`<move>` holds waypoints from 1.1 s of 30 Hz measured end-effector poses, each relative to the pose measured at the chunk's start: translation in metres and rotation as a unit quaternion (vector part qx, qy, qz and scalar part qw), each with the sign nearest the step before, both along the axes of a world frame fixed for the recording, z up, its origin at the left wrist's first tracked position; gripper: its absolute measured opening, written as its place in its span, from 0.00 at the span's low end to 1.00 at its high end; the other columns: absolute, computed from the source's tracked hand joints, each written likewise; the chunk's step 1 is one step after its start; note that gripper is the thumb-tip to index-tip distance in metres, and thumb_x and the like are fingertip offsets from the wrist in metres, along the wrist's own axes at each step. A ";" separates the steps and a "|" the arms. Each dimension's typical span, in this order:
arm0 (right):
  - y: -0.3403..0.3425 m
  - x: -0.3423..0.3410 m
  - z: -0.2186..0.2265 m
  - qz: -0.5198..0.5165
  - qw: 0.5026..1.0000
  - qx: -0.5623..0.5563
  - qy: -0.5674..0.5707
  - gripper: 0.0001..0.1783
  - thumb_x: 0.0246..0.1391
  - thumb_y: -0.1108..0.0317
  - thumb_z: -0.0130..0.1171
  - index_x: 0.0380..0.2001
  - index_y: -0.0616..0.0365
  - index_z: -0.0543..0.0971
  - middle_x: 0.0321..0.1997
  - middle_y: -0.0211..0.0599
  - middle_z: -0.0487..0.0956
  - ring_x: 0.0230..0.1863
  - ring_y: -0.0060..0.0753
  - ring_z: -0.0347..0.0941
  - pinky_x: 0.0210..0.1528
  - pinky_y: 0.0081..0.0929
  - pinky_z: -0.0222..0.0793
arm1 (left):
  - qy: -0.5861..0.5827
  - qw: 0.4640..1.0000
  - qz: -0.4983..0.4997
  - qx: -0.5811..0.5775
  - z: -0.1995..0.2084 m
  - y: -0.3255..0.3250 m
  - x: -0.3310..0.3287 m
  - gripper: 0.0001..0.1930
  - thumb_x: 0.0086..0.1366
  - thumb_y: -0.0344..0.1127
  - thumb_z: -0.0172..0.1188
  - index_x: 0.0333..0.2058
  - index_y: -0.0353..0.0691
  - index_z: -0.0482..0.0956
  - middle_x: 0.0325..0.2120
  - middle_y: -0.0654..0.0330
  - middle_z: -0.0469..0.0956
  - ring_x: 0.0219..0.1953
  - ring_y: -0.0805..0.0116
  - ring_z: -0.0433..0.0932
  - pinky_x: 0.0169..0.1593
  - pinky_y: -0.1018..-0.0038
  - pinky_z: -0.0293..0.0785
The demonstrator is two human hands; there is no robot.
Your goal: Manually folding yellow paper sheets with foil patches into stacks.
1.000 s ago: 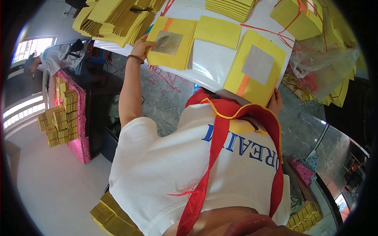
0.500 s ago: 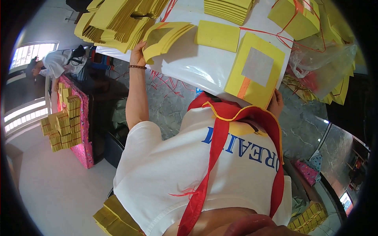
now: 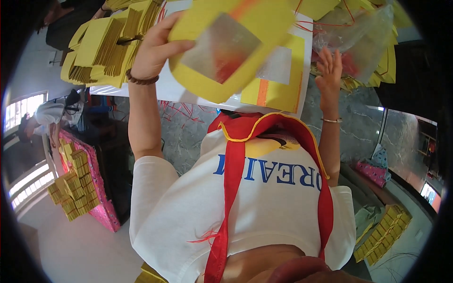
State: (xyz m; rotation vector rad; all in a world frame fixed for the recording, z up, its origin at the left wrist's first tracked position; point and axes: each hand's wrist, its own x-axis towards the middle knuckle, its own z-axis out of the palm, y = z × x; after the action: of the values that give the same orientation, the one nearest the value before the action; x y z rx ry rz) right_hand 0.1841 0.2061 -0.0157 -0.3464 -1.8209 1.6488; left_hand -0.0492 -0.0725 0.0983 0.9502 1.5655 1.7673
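My left hand is closed on the edge of yellow joss paper with a shiny silver square and an orange stripe. The paper hangs raised above the table, its far edge blurred; how many sheets are held I cannot tell. Partly behind it, a yellow stack with the same silver square and orange stripe lies on the table, at the near right corner. My right hand is lifted past the table's right edge, fingers spread, touching no paper. It appears in front of a see-through plastic bag.
Folded yellow paper piles crowd the table's left end, another person's hand beyond them. Red string trails at the upper right. Red scraps litter the floor. Left, a person stands by a pink-covered table with bundles.
My left hand has raised the joss paper toward me and turned its silver square into view. My right hand has left the stack's side and opened in the air. The whole view has shifted.
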 end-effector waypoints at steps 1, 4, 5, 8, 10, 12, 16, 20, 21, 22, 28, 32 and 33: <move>0.001 -0.005 0.005 -0.015 0.997 0.045 0.055 0.43 0.47 0.72 0.60 0.63 0.57 0.51 0.59 0.40 0.64 0.60 0.32 0.59 0.58 0.28 0.58 | 0.091 0.992 -0.071 -0.050 -0.002 0.027 0.000 0.24 0.55 0.22 0.53 0.53 0.31 0.65 0.45 0.59 0.74 0.46 0.72 0.72 0.50 0.77 0.67; -0.004 -0.012 0.024 -0.006 0.988 0.000 0.153 0.50 0.41 0.76 0.63 0.64 0.57 0.45 0.58 0.40 0.66 0.58 0.33 0.62 0.56 0.29 0.61 | 0.258 0.934 -0.202 -0.144 0.020 0.063 0.030 0.24 0.56 0.24 0.51 0.54 0.37 0.65 0.44 0.56 0.75 0.44 0.67 0.75 0.48 0.75 0.69; 0.000 -0.009 0.022 -0.011 0.988 0.002 0.152 0.50 0.41 0.76 0.63 0.64 0.57 0.45 0.58 0.40 0.66 0.58 0.33 0.62 0.56 0.29 0.61 | 0.357 0.899 -0.202 -0.151 0.014 0.076 0.036 0.25 0.56 0.24 0.51 0.54 0.40 0.65 0.41 0.54 0.76 0.41 0.64 0.76 0.46 0.73 0.70; 0.005 0.005 -0.001 0.054 0.992 -0.037 0.108 0.45 0.40 0.80 0.63 0.62 0.59 0.54 0.52 0.38 0.71 0.52 0.31 0.67 0.52 0.28 0.64 | 0.544 0.805 -0.181 -0.153 0.002 0.093 0.047 0.27 0.55 0.27 0.54 0.55 0.47 0.65 0.34 0.49 0.75 0.36 0.55 0.75 0.41 0.68 0.72; 0.001 0.012 -0.012 0.020 0.999 -0.037 -0.001 0.35 0.41 0.82 0.62 0.56 0.60 0.65 0.45 0.35 0.75 0.45 0.26 0.70 0.49 0.24 0.66 | 0.530 0.803 -0.201 -0.187 -0.001 0.096 0.048 0.31 0.53 0.29 0.59 0.57 0.50 0.63 0.32 0.50 0.75 0.34 0.54 0.75 0.39 0.66 0.72; -0.003 0.015 -0.017 0.016 0.994 -0.100 0.049 0.25 0.44 0.82 0.61 0.49 0.60 0.72 0.41 0.32 0.76 0.43 0.21 0.70 0.48 0.20 0.66 | 0.494 0.826 -0.189 -0.197 0.001 0.089 0.041 0.34 0.52 0.29 0.61 0.59 0.49 0.61 0.34 0.52 0.75 0.35 0.57 0.75 0.41 0.67 0.71; -0.005 0.014 -0.017 -0.019 0.986 -0.155 0.054 0.23 0.47 0.81 0.59 0.49 0.61 0.71 0.43 0.30 0.75 0.44 0.20 0.69 0.49 0.20 0.66 | 0.343 0.922 -0.133 -0.122 -0.013 0.061 0.014 0.42 0.49 0.30 0.67 0.62 0.47 0.54 0.37 0.59 0.77 0.38 0.68 0.75 0.44 0.71 0.70; -0.004 0.009 -0.020 0.007 0.986 -0.158 0.059 0.22 0.49 0.80 0.58 0.50 0.62 0.70 0.46 0.31 0.74 0.46 0.21 0.69 0.50 0.21 0.65 | 0.143 0.985 -0.094 -0.002 -0.067 0.045 0.005 0.46 0.47 0.28 0.69 0.63 0.44 0.51 0.41 0.58 0.74 0.41 0.72 0.72 0.50 0.72 0.67; -0.003 0.007 -0.021 0.010 0.986 -0.158 0.058 0.22 0.49 0.80 0.58 0.50 0.62 0.70 0.46 0.31 0.74 0.46 0.21 0.69 0.50 0.21 0.65 | 0.098 0.992 -0.080 -0.004 -0.079 0.045 0.011 0.46 0.47 0.27 0.69 0.62 0.44 0.51 0.41 0.58 0.74 0.41 0.73 0.72 0.48 0.74 0.68; -0.004 0.003 -0.020 -0.004 0.984 -0.166 0.069 0.23 0.49 0.80 0.58 0.50 0.62 0.69 0.47 0.32 0.74 0.47 0.22 0.69 0.51 0.21 0.65 | 0.099 0.992 -0.073 -0.005 -0.087 0.044 0.017 0.46 0.47 0.27 0.69 0.62 0.44 0.51 0.41 0.58 0.74 0.41 0.73 0.72 0.48 0.74 0.68; -0.006 -0.001 -0.020 0.002 0.986 -0.161 0.041 0.26 0.49 0.77 0.59 0.52 0.62 0.66 0.49 0.33 0.73 0.50 0.24 0.68 0.53 0.24 0.64 | 0.027 0.987 -0.015 -0.159 -0.112 0.049 0.028 0.31 0.52 0.27 0.65 0.56 0.37 0.64 0.43 0.60 0.74 0.43 0.75 0.72 0.47 0.77 0.70; -0.009 -0.005 -0.012 -0.011 0.992 -0.120 0.048 0.30 0.47 0.77 0.61 0.55 0.61 0.63 0.49 0.34 0.72 0.51 0.26 0.67 0.54 0.26 0.63 | -0.023 0.999 0.002 -0.046 -0.098 0.068 0.041 0.24 0.55 0.26 0.62 0.51 0.35 0.69 0.43 0.61 0.74 0.44 0.75 0.71 0.47 0.78 0.69; -0.007 -0.006 -0.011 -0.010 0.992 -0.117 0.051 0.30 0.47 0.77 0.61 0.55 0.61 0.63 0.49 0.34 0.72 0.51 0.26 0.67 0.54 0.26 0.63 | 0.015 1.000 0.007 -0.018 -0.094 0.069 0.043 0.23 0.55 0.26 0.62 0.51 0.35 0.69 0.43 0.62 0.75 0.44 0.75 0.71 0.47 0.78 0.69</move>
State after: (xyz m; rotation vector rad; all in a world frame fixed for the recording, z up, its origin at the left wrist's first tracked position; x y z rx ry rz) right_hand 0.1784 0.1991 -0.0266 -0.3733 -1.5476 1.8372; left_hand -0.0060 -0.0033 0.0038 0.9551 1.6214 1.7370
